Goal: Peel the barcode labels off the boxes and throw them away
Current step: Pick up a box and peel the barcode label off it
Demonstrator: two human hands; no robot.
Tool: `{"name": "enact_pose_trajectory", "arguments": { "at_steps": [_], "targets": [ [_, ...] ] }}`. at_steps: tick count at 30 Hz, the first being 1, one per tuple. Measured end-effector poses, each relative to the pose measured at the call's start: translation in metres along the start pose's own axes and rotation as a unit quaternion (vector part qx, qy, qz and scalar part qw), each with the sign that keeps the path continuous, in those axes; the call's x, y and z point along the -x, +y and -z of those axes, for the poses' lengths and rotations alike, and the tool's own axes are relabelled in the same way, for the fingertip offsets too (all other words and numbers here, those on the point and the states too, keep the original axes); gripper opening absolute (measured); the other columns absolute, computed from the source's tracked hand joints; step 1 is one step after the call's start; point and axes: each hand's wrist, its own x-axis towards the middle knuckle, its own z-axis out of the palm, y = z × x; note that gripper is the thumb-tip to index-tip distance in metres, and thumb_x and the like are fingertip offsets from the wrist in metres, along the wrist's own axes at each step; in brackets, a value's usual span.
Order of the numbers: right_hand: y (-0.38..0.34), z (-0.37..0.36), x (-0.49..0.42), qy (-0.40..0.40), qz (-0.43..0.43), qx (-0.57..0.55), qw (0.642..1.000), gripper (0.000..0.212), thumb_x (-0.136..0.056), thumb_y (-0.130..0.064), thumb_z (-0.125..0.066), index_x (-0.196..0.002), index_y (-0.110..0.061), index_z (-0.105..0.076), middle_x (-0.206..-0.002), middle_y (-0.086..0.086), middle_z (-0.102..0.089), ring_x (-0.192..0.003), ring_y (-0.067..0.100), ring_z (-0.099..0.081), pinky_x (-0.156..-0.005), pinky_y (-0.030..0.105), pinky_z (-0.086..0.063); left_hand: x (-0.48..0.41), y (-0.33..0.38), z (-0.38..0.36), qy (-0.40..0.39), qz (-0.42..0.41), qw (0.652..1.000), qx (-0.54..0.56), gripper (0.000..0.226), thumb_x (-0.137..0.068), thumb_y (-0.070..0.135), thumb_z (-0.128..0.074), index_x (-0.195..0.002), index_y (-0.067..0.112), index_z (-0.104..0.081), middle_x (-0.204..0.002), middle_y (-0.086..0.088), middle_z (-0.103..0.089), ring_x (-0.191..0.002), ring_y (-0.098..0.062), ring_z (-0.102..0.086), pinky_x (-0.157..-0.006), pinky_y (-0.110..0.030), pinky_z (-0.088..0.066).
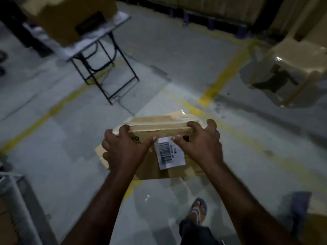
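Nearest the camera, a foot point(197, 212) in a blue sandal stands on the floor point(53, 174), which is pale grey, glossy and dimly lit. At the lower left edge is part of a grey metal frame point(16, 197), too blurred to make out further.

Above the foot, both hands hold a flat cardboard box point(155, 129) in the air over the floor. The left hand point(123, 149) grips the box's left end, fingers point(123, 129) curled over the far edge and thumb lying on the near face. The right hand point(200, 144) grips the right end the same way, fingers wrapped over the far top edge. Both are closed on the box. A white barcode label point(169, 152) is stuck on the near face, between the two thumbs, whose tips sit just at its upper corners. Clear tape point(180, 117) shines along the box's top.

Yellow lines point(224, 75) painted on the floor cross behind the box. Further off to the left a folding counter point(113, 23) on black legs carries a large box point(67, 16). To the right stands a beige plastic chair point(297, 59). At the back, a dark row of stacked goods on blue pallets point(212, 20) closes the room.
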Motion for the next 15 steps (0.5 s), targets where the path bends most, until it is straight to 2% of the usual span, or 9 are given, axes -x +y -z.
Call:
{"name": "enact_pose_trajectory", "arguments": {
  "at_steps": [3,6,15],
  "targets": [
    [-0.058,-0.010,0.036,-0.022,0.075,0.030,0.996,0.078,-0.069,-0.074,-0.065,-0.135,-0.037,-0.049,-0.156,0.006,-0.017,-0.133,0.038,-0.035,-0.101,0.049,-0.042,0.013,-0.051,0.058,0.044,0.029,0.999,-0.008,0.090,-0.064,0.080,-0.064,-0.137,0.031,-0.046,-0.153,-0.012,-0.021,-0.138,-0.038,-0.025,-0.103,-0.057,-0.035],
    [-0.113,-0.022,0.078,-0.049,0.139,0.025,0.989,0.075,-0.070,-0.073,-0.065,-0.134,-0.038,-0.049,-0.157,0.005,-0.019,-0.133,0.037,-0.036,-0.102,0.048,-0.041,0.036,-0.108,0.114,0.086,0.068,0.994,-0.009,0.091,-0.065,0.081,-0.063,-0.139,0.032,-0.043,-0.156,-0.013,-0.016,-0.139,-0.038,-0.023,-0.104,-0.057,-0.033],
    [-0.277,-0.085,0.227,-0.151,0.346,0.032,0.925,0.068,-0.077,-0.072,-0.060,-0.135,-0.038,-0.050,-0.153,0.002,-0.030,-0.130,0.035,-0.041,-0.102,0.045,-0.041,0.132,-0.293,0.260,0.212,0.241,0.947,-0.023,0.090,-0.061,0.085,-0.061,-0.135,0.036,-0.046,-0.151,-0.010,-0.025,-0.135,-0.038,-0.027,-0.102,-0.057,-0.033]
  ]
}}
